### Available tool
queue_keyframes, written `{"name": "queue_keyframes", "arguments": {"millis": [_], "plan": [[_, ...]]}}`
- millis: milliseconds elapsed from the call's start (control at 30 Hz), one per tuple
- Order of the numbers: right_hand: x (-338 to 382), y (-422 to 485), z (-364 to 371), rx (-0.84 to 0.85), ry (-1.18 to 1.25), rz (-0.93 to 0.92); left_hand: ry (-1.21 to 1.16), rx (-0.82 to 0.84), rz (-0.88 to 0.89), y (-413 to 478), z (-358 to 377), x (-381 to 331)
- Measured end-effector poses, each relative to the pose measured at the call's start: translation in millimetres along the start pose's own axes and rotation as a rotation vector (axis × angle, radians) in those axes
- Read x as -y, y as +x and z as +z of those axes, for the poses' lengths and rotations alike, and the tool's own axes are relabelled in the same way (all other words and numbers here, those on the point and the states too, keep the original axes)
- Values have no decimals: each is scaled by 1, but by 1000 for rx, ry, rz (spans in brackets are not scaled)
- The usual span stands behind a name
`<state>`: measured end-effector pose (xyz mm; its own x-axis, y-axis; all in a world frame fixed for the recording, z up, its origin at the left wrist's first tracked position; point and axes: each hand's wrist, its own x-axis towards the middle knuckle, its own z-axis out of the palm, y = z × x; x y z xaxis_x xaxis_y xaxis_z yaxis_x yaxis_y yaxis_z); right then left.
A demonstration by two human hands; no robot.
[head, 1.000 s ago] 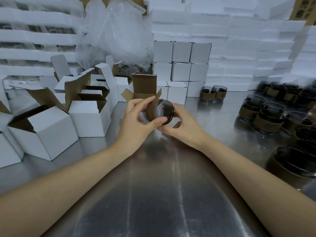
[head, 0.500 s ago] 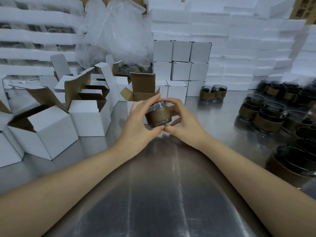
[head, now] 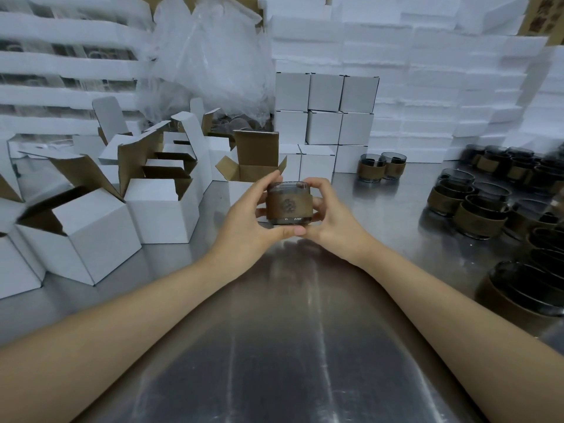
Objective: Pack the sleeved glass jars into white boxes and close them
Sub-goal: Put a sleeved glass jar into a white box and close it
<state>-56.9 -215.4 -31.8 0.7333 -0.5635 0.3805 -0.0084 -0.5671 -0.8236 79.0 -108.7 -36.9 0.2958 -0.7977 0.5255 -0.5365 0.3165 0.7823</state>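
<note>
**Above the steel table: one sleeved jar between two hands**

Over the middle of the table (head: pixel 274 346), in the head view, the sleeved glass jar (head: pixel 289 204) is being held upright and clear of the surface, between both hands. The left hand (head: pixel 244 221) is gripping its left side, with the thumb lying under the base and the fingers curling up to the rim. The right hand (head: pixel 332 221) is clasping the opposite side, fingers bending over the rim.

Smoky dark glass is showing at the jar's rim and base. A matte brown band is wrapping its middle and carrying a round embossed mark.

Just behind the jar, an open white box (head: pixel 244 175) is standing with its brown inner flaps raised. The brushed metal tabletop is reflecting both arms. More sleeved jars (head: pixel 476 215) are crowding the right side, closed white boxes (head: pixel 325 111) are sitting stacked at the back, and crinkled clear plastic (head: pixel 210 62) is slumping beside them.
</note>
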Motion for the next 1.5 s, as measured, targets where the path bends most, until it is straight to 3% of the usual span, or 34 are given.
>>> {"name": "queue_keyframes", "arguments": {"millis": [200,433,600,733,867,1067,1500], "plan": [[2,0,-3,82,26,28,85,-92,81,0,-1,0],[6,-2,2,11,24,37,114,-80,119,-2,-1,1],[5,-2,7,-174,61,-121,86,-173,66,2,0,4],[1,-1,9,-277,-101,-259,125,-249,-33,6,-4,11],[2,1,8,-318,-224,-315,139,-155,-140,6,-3,16],[0,2,8,-340,-245,-375,135,-121,-105,4,-1,11],[16,-5,2,-492,-139,-246,60,-75,-16,-2,1,-6]]}}
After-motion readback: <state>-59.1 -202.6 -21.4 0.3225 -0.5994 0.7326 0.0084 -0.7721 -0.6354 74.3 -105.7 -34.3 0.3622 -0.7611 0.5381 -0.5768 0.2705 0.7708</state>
